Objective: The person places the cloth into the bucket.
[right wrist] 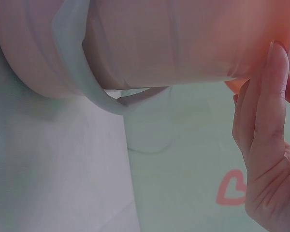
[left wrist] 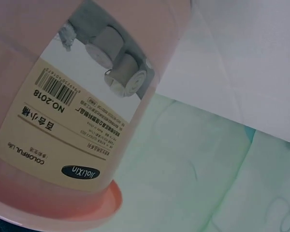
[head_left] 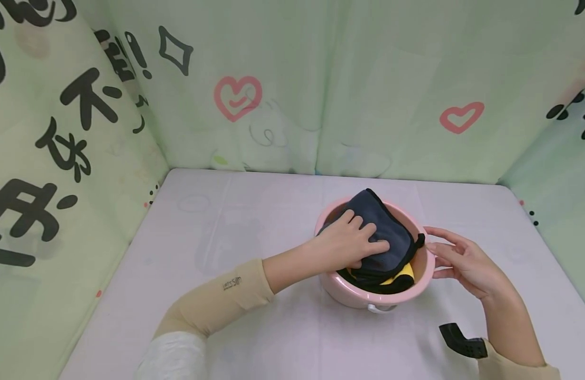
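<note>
The dark cloth point(head_left: 377, 232) sits folded in the pink bucket point(head_left: 427, 269), which stands on the table point(head_left: 226, 237) right of centre. The cloth rides high, its far end standing proud of the rim. Under it I see a second cloth point(head_left: 401, 277), yellow with black edging, showing at the near side.

Risks, as I judge them. The bucket is light plastic and narrows toward its base; a hard press off-centre could tip it or skid it across the smooth table cover. The cloth is bulky and piled above the rim, so it may spring up or slide over the edge when I let go. My right fingers only rest against the wall, which gives little hold if the bucket shifts.

My left hand point(head_left: 351, 243) lies on top of the dark cloth, fingers spread fairly flat and pressing down, not gripping. My right hand point(head_left: 463, 261) is at the bucket's right side, fingers straight and relaxed, tips point(right wrist: 275, 67) touching the wall just under the rim.

The cloth is dark grey-blue, plush, bound in black. The bucket carries a paper label point(left wrist: 67, 121) with a barcode, and a pale handle point(right wrist: 82, 72) hangs down its near side.

Green printed curtains point(head_left: 320, 79) enclose the table on three sides.
</note>
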The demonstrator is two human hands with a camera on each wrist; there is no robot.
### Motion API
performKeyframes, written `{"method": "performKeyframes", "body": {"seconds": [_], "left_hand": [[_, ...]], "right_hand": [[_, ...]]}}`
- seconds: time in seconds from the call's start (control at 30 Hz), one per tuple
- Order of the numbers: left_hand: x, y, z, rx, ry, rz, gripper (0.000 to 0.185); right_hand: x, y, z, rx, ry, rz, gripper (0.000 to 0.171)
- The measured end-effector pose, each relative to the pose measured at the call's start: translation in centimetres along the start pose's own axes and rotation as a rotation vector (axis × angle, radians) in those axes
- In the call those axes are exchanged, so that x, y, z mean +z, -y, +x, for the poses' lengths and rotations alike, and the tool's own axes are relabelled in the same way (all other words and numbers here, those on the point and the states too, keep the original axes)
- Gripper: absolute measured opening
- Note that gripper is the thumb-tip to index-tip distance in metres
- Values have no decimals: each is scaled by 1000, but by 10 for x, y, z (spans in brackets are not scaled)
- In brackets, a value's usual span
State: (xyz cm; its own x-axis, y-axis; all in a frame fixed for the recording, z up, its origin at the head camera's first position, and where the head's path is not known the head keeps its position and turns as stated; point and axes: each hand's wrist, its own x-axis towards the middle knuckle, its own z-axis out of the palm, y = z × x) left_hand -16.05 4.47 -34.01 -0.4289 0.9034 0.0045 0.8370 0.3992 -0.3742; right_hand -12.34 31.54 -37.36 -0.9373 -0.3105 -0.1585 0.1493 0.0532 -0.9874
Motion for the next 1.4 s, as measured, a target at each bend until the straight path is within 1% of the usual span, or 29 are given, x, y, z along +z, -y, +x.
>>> {"method": "performKeyframes", "body": {"seconds": [0.2, 0.37, 0.57, 0.67, 0.8, 0.9, 0.97, 1.13, 1.27, 1.33, 1.4], "left_hand": [[5, -2, 8, 24, 53, 2, 50], [9, -3, 12, 28, 99, 19, 52], [12, -7, 16, 21, 158, 69, 56], [13, -8, 18, 8, 206, 67, 58], [12, -8, 21, -2, 285, 46, 60], [11, -8, 22, 3, 325, 43, 61], [10, -8, 22, 5, 339, 30, 61], [11, -7, 22, 8, 343, -46, 63], [10, -1, 22, 25, 337, -160, 64], [8, 3, 20, 36, 335, -239, 64], [5, 9, 16, 53, 326, -330, 64]], "right_hand": [[-1, 0, -1, -4, 11, 13, 37], [0, 0, -1, 0, 0, -7, 36], [0, 1, -1, -10, 4, -19, 36], [-1, 1, 0, -15, 6, -25, 37], [-1, 1, 0, -27, 17, -3, 38], [-1, 1, -1, -29, 16, 8, 38], [0, 1, -1, -26, 12, 6, 38], [0, 1, -2, -23, 9, 7, 38], [0, 1, -4, -22, 4, 2, 37], [0, 2, -4, -13, -7, -36, 36], [1, 4, -4, 0, -21, -112, 35]]}}
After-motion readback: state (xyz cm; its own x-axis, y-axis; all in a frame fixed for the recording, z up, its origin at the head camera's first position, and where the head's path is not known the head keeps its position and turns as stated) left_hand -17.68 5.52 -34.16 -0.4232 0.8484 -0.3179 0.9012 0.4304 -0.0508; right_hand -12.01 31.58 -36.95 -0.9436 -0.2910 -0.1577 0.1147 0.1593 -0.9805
